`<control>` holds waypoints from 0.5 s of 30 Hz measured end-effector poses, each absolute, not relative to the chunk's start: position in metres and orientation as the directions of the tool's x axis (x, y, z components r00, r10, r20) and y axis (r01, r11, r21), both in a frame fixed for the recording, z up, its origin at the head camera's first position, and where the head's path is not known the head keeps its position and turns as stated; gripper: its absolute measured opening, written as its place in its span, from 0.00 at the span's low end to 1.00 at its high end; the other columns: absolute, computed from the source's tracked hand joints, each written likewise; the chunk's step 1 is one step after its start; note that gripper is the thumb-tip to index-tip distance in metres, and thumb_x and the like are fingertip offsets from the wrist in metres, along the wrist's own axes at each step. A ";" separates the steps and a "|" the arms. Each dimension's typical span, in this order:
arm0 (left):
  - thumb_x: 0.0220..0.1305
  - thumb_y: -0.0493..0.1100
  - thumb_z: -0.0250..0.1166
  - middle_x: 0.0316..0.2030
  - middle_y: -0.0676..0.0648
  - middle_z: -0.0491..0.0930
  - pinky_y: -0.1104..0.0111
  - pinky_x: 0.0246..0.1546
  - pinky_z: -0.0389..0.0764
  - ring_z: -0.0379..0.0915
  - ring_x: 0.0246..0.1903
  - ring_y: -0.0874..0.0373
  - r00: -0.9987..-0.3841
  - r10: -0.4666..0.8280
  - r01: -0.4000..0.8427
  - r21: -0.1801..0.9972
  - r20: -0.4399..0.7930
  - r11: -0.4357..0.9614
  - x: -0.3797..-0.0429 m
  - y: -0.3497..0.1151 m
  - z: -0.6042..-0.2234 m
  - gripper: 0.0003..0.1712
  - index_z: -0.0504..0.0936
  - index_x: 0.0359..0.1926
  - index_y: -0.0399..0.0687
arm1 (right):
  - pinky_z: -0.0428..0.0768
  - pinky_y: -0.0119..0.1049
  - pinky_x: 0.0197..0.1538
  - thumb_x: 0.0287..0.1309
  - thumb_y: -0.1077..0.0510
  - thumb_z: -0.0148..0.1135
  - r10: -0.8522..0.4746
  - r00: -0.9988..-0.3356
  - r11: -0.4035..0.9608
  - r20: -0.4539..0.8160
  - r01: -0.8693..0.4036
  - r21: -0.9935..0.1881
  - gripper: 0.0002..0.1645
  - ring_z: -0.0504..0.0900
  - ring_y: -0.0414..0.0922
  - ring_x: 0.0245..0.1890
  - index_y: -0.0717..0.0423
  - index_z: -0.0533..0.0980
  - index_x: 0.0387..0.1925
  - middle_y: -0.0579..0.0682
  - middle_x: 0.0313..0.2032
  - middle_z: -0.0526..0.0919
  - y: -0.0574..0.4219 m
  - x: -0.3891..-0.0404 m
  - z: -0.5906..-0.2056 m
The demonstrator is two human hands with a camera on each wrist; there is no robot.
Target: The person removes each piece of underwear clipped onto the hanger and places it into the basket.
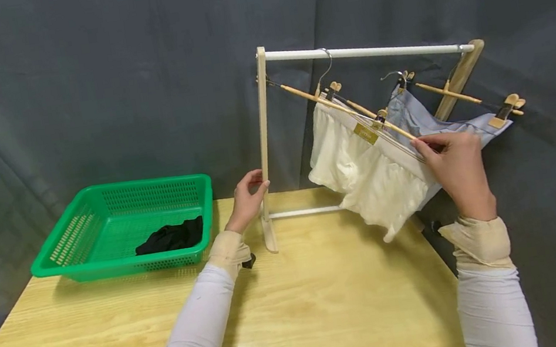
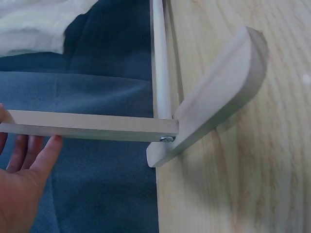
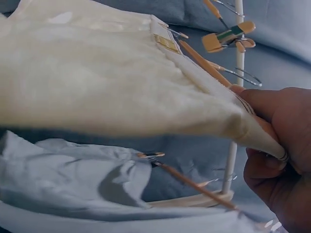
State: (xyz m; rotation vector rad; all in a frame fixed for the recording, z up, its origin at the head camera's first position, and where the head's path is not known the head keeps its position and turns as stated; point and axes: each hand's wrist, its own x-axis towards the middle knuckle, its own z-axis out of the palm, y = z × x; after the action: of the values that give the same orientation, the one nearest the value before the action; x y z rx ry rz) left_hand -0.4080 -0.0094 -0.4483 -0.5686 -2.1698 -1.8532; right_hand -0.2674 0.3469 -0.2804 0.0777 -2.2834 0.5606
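Note:
My left hand (image 1: 246,198) grips the left wooden post (image 1: 265,134) of a small garment rack, thumb in front and fingers behind. Hooked over the white rail (image 1: 373,52) is a slanting wooden clip hanger (image 1: 299,93) bearing cream shorts (image 1: 346,164) with a gold label. At the hanger's near end, my right hand (image 1: 461,165) pinches the hanger together with the shorts' waistband (image 3: 192,75). Behind that hand, a light blue garment (image 1: 410,110) hangs from another clip hanger (image 1: 445,92), partly covered by the cream shorts.
To the left on the wooden table (image 1: 327,297) stands a green basket (image 1: 109,263) with a black cloth (image 1: 175,236) inside. The rack's foot (image 2: 218,87) rests near the table's back edge. A dark curtain (image 1: 135,69) hangs behind.

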 end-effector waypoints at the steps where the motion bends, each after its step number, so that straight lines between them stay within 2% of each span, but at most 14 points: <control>1: 0.68 0.40 0.60 0.53 0.36 0.76 0.52 0.58 0.74 0.73 0.54 0.43 -0.899 0.143 0.431 0.895 0.414 0.119 -0.409 -0.011 -0.449 0.22 0.72 0.61 0.37 | 0.63 0.14 0.22 0.59 0.54 0.66 0.118 -0.702 0.898 0.702 -0.226 -0.377 0.15 0.66 0.18 0.19 0.64 0.86 0.38 0.63 0.29 0.86 0.347 -0.266 -0.285; 4: 0.69 0.42 0.60 0.53 0.39 0.77 0.53 0.56 0.76 0.74 0.53 0.45 -0.893 0.136 0.444 0.888 0.428 0.120 -0.418 -0.013 -0.463 0.21 0.73 0.60 0.39 | 0.62 0.14 0.22 0.58 0.55 0.67 0.131 -0.699 0.892 0.703 -0.227 -0.392 0.14 0.65 0.16 0.18 0.64 0.86 0.36 0.62 0.27 0.86 0.348 -0.263 -0.300; 7: 0.69 0.41 0.59 0.55 0.37 0.76 0.54 0.54 0.78 0.74 0.53 0.45 -0.897 0.139 0.437 0.891 0.420 0.122 -0.415 -0.016 -0.466 0.21 0.73 0.60 0.37 | 0.63 0.15 0.21 0.57 0.56 0.69 0.129 -0.715 0.885 0.687 -0.230 -0.405 0.13 0.66 0.16 0.18 0.64 0.86 0.34 0.62 0.26 0.86 0.351 -0.260 -0.313; 15: 0.68 0.30 0.55 0.55 0.27 0.72 0.45 0.59 0.72 0.69 0.57 0.32 -0.915 0.144 0.389 0.919 0.377 0.063 -0.380 -0.033 -0.453 0.18 0.71 0.58 0.26 | 0.67 0.18 0.19 0.55 0.58 0.70 0.076 -0.785 0.876 0.615 -0.242 -0.417 0.11 0.68 0.18 0.18 0.65 0.86 0.32 0.60 0.24 0.86 0.352 -0.259 -0.343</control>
State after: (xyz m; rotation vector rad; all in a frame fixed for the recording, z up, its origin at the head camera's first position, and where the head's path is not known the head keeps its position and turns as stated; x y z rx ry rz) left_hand -0.3800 -0.0330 -0.4530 -0.5472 -2.1462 -1.9568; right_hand -0.2589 0.3520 -0.3426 0.1188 -2.3922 0.6419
